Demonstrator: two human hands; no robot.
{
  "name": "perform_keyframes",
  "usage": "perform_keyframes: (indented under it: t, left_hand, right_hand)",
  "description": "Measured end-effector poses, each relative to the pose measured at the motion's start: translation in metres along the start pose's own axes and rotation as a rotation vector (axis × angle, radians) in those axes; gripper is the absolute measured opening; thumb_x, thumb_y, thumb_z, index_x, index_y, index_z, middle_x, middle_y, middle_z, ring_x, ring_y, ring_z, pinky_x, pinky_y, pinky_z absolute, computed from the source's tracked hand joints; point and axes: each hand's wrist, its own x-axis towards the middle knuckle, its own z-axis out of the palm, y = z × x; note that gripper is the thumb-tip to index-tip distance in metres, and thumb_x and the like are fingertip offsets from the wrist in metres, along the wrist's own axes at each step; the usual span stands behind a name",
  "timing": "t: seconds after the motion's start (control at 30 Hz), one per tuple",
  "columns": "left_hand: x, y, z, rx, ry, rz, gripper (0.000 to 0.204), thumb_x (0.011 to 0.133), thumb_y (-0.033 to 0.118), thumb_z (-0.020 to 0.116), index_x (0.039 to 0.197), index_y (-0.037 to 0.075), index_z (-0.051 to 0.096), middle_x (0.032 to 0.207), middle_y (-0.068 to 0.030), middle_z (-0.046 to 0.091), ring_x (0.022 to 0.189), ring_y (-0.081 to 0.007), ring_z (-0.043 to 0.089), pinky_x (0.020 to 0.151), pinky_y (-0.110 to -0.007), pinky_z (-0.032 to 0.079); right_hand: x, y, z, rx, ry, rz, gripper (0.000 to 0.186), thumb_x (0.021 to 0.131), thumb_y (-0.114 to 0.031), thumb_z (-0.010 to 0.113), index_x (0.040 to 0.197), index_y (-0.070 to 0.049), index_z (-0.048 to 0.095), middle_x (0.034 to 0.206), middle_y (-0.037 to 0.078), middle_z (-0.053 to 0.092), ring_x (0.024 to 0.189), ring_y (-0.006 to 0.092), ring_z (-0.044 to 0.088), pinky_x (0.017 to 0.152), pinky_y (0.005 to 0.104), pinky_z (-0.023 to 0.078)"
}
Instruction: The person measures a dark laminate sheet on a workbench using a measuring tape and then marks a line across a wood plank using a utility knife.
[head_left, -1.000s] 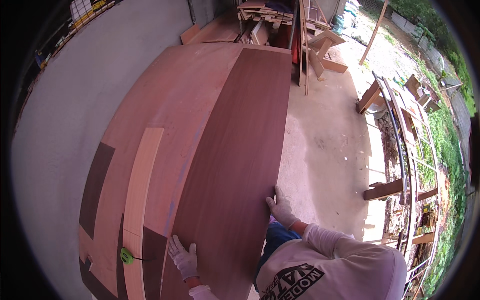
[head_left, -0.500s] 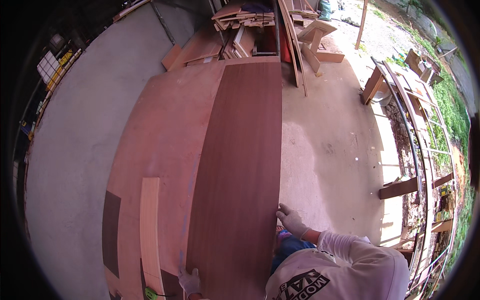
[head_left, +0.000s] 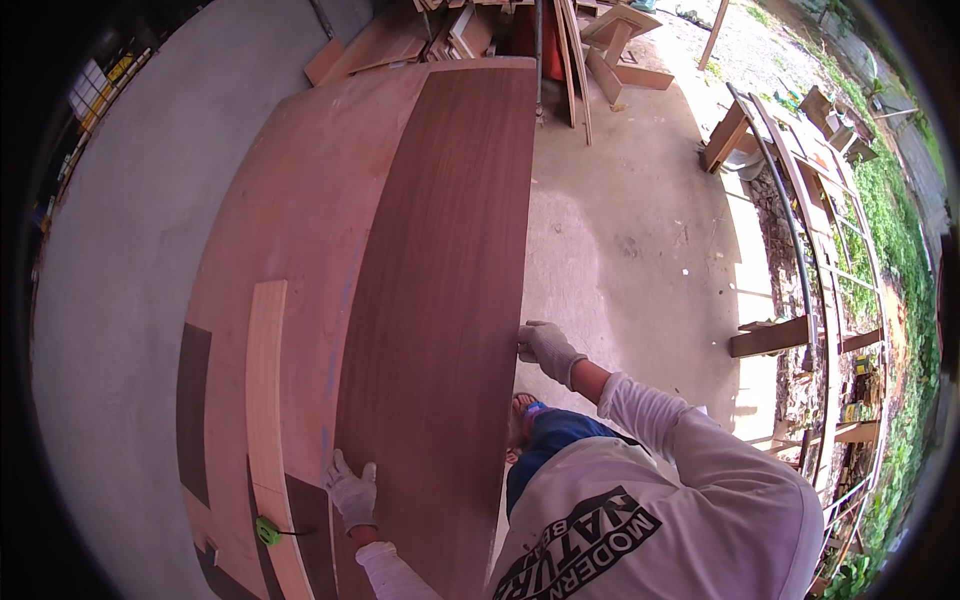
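At the left I see grey concrete floor (head_left: 120, 330), then the pinkish-brown plywood sheet (head_left: 290, 200) that forms the work surface. Near its left edge lies a dark brown rectangular piece (head_left: 193, 410). To the right of that I have a pale wooden strip (head_left: 267, 380), lying lengthwise on the sheet, with a green tape measure (head_left: 267, 531) near its lower end and a dark strap reaching rightward from the tape measure. More dark brown material (head_left: 310, 515) shows beside the strip there.

Next comes the wearer's left hand (head_left: 352, 494), in a whitish glove, laid at the left long edge of the dark brown wood-grain panel (head_left: 440, 270). I read that hand as open, fingers extended and thumb apart, closed around nothing. The panel lies along the right side of the plywood sheet, running from the wearer up toward stacked boards (head_left: 465, 38).

At the panel's right edge I have the gloved right hand (head_left: 549, 352), its fingers bent and the fingertips meeting the edge; I cannot tell whether they pinch it. Just below are a sandalled foot (head_left: 520, 405) and blue trousers (head_left: 570, 435), then the wearer's pale printed top (head_left: 720, 480). Farther right, a rack of pipes and boards (head_left: 822, 280) stands before green plants (head_left: 895, 215).
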Motion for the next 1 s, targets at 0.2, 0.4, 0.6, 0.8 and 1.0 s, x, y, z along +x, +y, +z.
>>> perform_keyframes:
  t: [0.2, 0.4, 0.6, 0.8, 1.0]
  left_hand:
    - [-0.088, 0.231, 0.006, -0.114, -0.112, 0.376, 0.110, 0.082, 0.068, 0.075, 0.160, 0.003, 0.034, 0.168, -0.0283, 0.027, 0.157, -0.0486, 0.021, 0.126, -0.068, 0.017]
    - [-0.111, 0.254, 0.031, -0.052, -0.060, 0.230, 0.110, 0.083, 0.074, 0.070, 0.156, -0.002, 0.038, 0.166, -0.0292, 0.030, 0.155, -0.0515, 0.023, 0.124, -0.071, 0.018]
    - [-0.100, 0.258, 0.050, -0.081, -0.043, 0.191, 0.117, 0.074, 0.067, 0.081, 0.158, 0.000, 0.036, 0.167, -0.0286, 0.030, 0.156, -0.0519, 0.023, 0.123, -0.073, 0.017]
    - [-0.079, 0.300, 0.087, 0.040, 0.028, 0.010, 0.130, 0.070, 0.074, 0.079, 0.164, 0.004, 0.024, 0.168, -0.0301, 0.027, 0.154, -0.0536, 0.026, 0.121, -0.074, 0.020]
    - [-0.050, 0.362, 0.073, 0.129, 0.054, -0.239, 0.126, 0.068, 0.072, 0.082, 0.162, 0.006, 0.031, 0.167, -0.0297, 0.029, 0.152, -0.0571, 0.025, 0.119, -0.074, 0.023]
  right_hand:
    - [0.002, -0.004, -0.018, 0.033, 0.100, -0.193, 0.007, 0.099, -0.011, 0.058, 0.093, -0.011, 0.056, 0.087, -0.001, 0.053, 0.081, 0.0105, 0.057, 0.072, 0.0313, 0.051]
    - [0.043, -0.076, -0.051, -0.130, 0.053, -0.371, 0.010, 0.100, -0.010, 0.054, 0.092, -0.014, 0.050, 0.081, -0.004, 0.043, 0.075, 0.0088, 0.051, 0.075, 0.0311, 0.051]
    - [0.166, -0.183, -0.096, -0.048, 0.075, -0.422, 0.014, 0.100, -0.013, 0.056, 0.089, -0.018, 0.048, 0.079, -0.006, 0.040, 0.072, 0.0080, 0.047, 0.074, 0.0317, 0.048]
    - [0.313, -0.305, -0.119, -0.044, 0.142, -0.358, 0.006, 0.100, -0.019, 0.058, 0.100, -0.013, 0.057, 0.086, -0.001, 0.047, 0.079, 0.0142, 0.052, 0.080, 0.0358, 0.052]
    - [0.375, -0.356, -0.088, -0.375, 0.235, -0.318, 0.039, 0.100, -0.030, 0.056, 0.121, 0.001, 0.065, 0.115, 0.016, 0.070, 0.105, 0.0286, 0.066, 0.088, 0.0397, 0.054]
